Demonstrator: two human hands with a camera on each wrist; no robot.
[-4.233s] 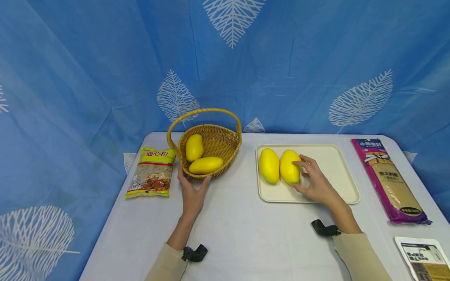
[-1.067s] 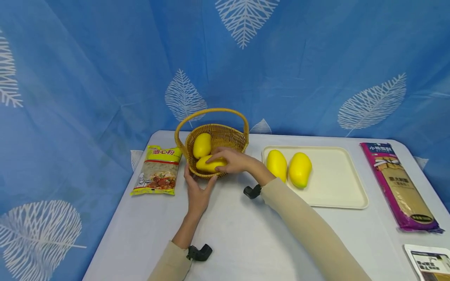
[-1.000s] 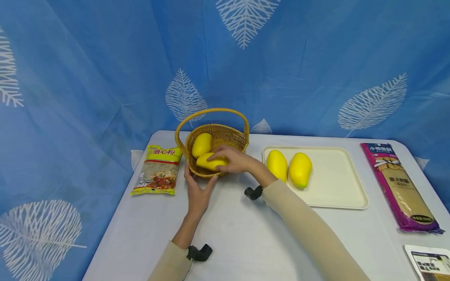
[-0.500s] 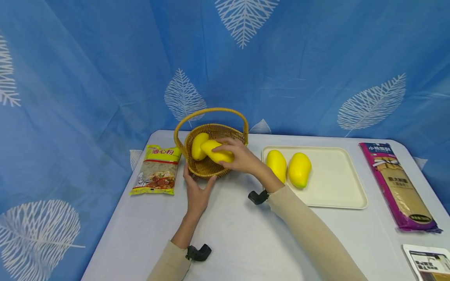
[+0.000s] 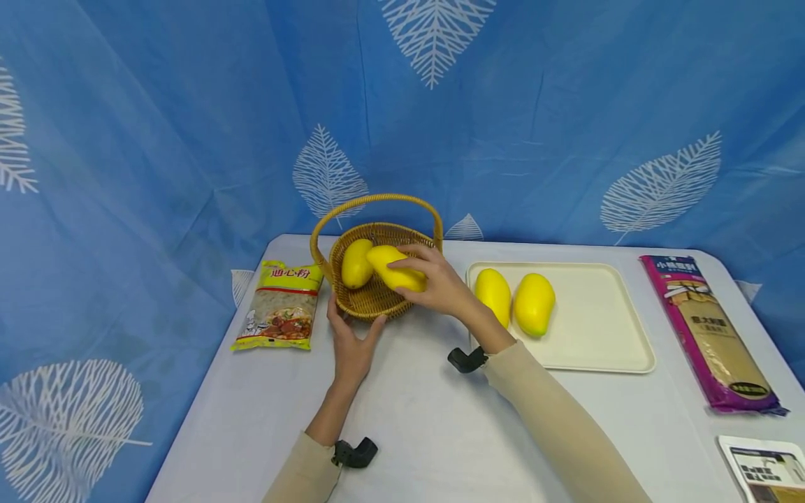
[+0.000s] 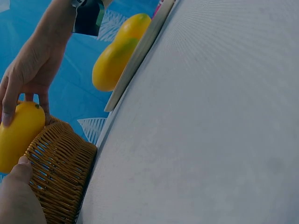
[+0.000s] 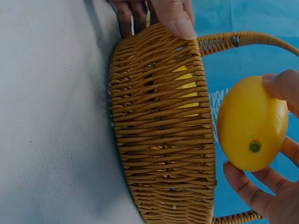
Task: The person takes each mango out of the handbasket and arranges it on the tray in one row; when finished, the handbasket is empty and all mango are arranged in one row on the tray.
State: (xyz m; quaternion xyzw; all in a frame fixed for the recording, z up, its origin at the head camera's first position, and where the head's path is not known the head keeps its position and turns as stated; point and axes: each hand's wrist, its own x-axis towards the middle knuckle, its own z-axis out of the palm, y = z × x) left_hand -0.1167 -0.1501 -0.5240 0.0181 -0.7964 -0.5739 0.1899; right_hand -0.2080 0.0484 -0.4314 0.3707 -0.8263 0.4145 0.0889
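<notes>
My right hand [image 5: 444, 285] grips a yellow mango [image 5: 396, 269] above the basket's opening; in the right wrist view that mango [image 7: 252, 123] is clear of the wicker rim. A second mango [image 5: 357, 264] lies inside the wicker basket [image 5: 371, 302] at its left. My left hand [image 5: 353, 351] holds the basket's near side, with the thumb [image 6: 22, 169] on the rim in the left wrist view. Two more mangoes [image 5: 493, 297] [image 5: 534, 304] lie side by side at the left of the cream tray [image 5: 591, 318].
A yellow pasta bag [image 5: 279, 307] lies left of the basket. At the right are a long purple noodle pack [image 5: 713, 335] and a white-edged packet [image 5: 764, 467]. The arched basket handle [image 5: 377, 198] stands up, and a blue leaf-patterned cloth [image 5: 534, 105] hangs behind the table.
My right hand has gone from the tray to the basket, gripped the front mango and raised it from the basket floor, shifting slightly right. My left hand has stayed on the basket.
</notes>
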